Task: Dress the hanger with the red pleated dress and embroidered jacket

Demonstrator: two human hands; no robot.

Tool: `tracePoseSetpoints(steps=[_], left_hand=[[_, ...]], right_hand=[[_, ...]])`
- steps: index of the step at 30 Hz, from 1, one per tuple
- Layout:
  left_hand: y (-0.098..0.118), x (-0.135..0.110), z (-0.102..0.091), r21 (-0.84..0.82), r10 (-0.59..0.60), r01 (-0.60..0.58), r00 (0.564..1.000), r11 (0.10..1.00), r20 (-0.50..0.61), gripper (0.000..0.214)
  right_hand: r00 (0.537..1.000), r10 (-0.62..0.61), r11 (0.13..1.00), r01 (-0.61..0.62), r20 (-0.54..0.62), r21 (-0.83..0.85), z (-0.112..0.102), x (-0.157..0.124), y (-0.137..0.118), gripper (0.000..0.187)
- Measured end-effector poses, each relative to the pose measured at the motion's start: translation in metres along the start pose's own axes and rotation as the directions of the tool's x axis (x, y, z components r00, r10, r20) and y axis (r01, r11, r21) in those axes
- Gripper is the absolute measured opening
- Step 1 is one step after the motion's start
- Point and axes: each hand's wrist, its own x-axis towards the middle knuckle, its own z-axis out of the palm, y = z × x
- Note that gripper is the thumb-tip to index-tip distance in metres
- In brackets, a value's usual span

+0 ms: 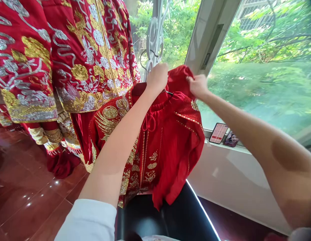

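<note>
In front of me hangs a red embroidered jacket (112, 122) with gold and silver patterns, and a plainer red garment with a drawstring waist (168, 140) lies over its front. My left hand (157, 77) is closed at the top, around a hanger. The dark hook of the hanger (143, 60) curves out above my fist, and a short piece of it shows at the collar. My right hand (198, 87) pinches a raised fold of red cloth (179, 75) at the right shoulder. My left forearm covers part of the jacket.
Several red jackets with gold and silver embroidery (90, 60) hang at the left. A black padded seat (155, 217) stands below the garments. Two phones, one with a pink screen (218, 133), lean on the sill by the window (266, 67). A silvery scrollwork stand (153, 36) rises behind.
</note>
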Motion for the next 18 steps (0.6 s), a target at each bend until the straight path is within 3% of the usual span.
tracePoseSetpoints(steps=[3, 5, 7, 9, 11, 13, 16, 18], left_hand=[[-0.002, 0.001, 0.001, -0.018, 0.051, -0.051, 0.999, 0.999, -0.002, 0.019], [-0.002, 0.001, 0.001, -0.029, 0.080, -0.080, 0.997, 0.996, -0.004, 0.021], [-0.003, 0.000, 0.002, -0.030, 0.080, -0.080, 0.997, 0.996, -0.011, 0.021], [-0.004, 0.000, 0.002, -0.024, 0.072, -0.073, 0.997, 0.997, -0.022, 0.022], [-0.005, 0.001, 0.001, -0.017, 0.074, -0.075, 0.997, 0.997, -0.033, 0.025], [-0.006, 0.004, 0.000, -0.007, 0.074, -0.074, 0.997, 0.997, -0.033, 0.028], [-0.003, 0.001, -0.005, 0.005, 0.108, -0.108, 0.993, 0.994, -0.043, 0.029], [0.006, -0.012, -0.005, -0.008, 0.218, -0.219, 0.972, 0.976, -0.087, 0.029]], right_hand=[[0.960, -0.052, 0.994, 0.023, -0.277, -0.109, -0.035, 0.008, -0.004, 0.025], [0.948, -0.007, 0.995, -0.026, -0.317, -0.101, -0.042, 0.002, -0.001, 0.031], [0.988, 0.135, 0.991, -0.136, -0.079, -0.004, -0.037, -0.012, 0.009, 0.040], [0.947, 0.207, 0.963, -0.241, 0.245, 0.119, -0.032, -0.030, 0.022, 0.045], [0.894, 0.158, 0.920, -0.288, 0.420, 0.267, -0.033, -0.045, 0.034, 0.038], [0.869, 0.100, 0.872, -0.311, 0.484, 0.378, -0.043, -0.054, 0.043, 0.026], [0.818, 0.091, 0.871, -0.341, 0.568, 0.352, -0.060, -0.058, 0.045, 0.022], [0.838, 0.112, 0.908, -0.304, 0.534, 0.286, -0.067, -0.060, 0.045, 0.019]])
